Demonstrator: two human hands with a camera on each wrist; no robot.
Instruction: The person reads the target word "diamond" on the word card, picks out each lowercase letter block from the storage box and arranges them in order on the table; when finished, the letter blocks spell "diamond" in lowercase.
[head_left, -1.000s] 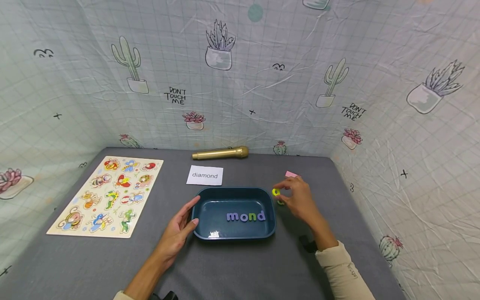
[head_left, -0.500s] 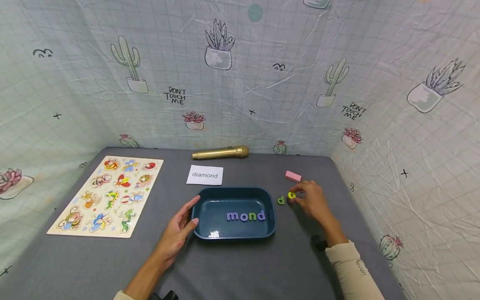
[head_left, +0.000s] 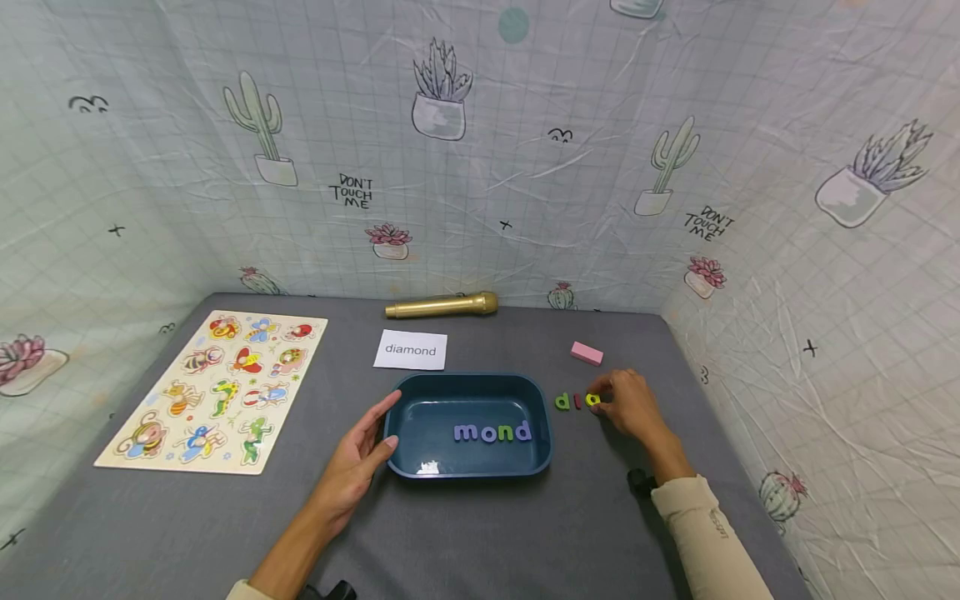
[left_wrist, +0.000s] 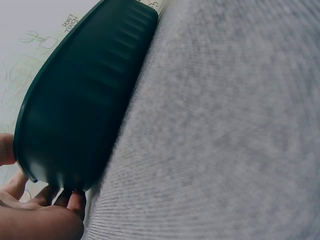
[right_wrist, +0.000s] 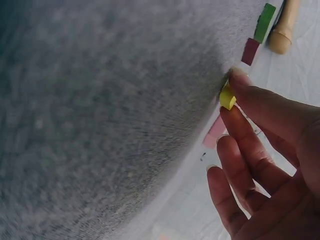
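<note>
My right hand (head_left: 628, 405) pinches a yellow letter "a" (head_left: 592, 400) between thumb and fingertips, low at the tabletop. Just left of it, a green letter "d" (head_left: 562, 402) and a dark red letter "i" (head_left: 577, 402) lie in a row with it. In the right wrist view the yellow letter (right_wrist: 227, 98) shows between the thumb and index fingertip. My left hand (head_left: 352, 467) holds the left end of a dark blue tray (head_left: 420, 408), thumb at the rim and fingers along the outer wall. Inside the tray, the letters "mond" (head_left: 492, 432) stand in a line at the right.
Behind the tray lies a white card (head_left: 409, 350) printed "diamond", and beyond it a gold microphone (head_left: 441, 306). A pink block (head_left: 587, 353) sits behind the loose letters. An insect puzzle board (head_left: 213, 392) lies at the left. Printed cloth walls surround the grey tabletop (head_left: 495, 533).
My right hand has carried the yellow letter rightward from beside the tray and brought it beside the "d" and "i". The green, red and pink pieces have come into view. The left hand stays.
</note>
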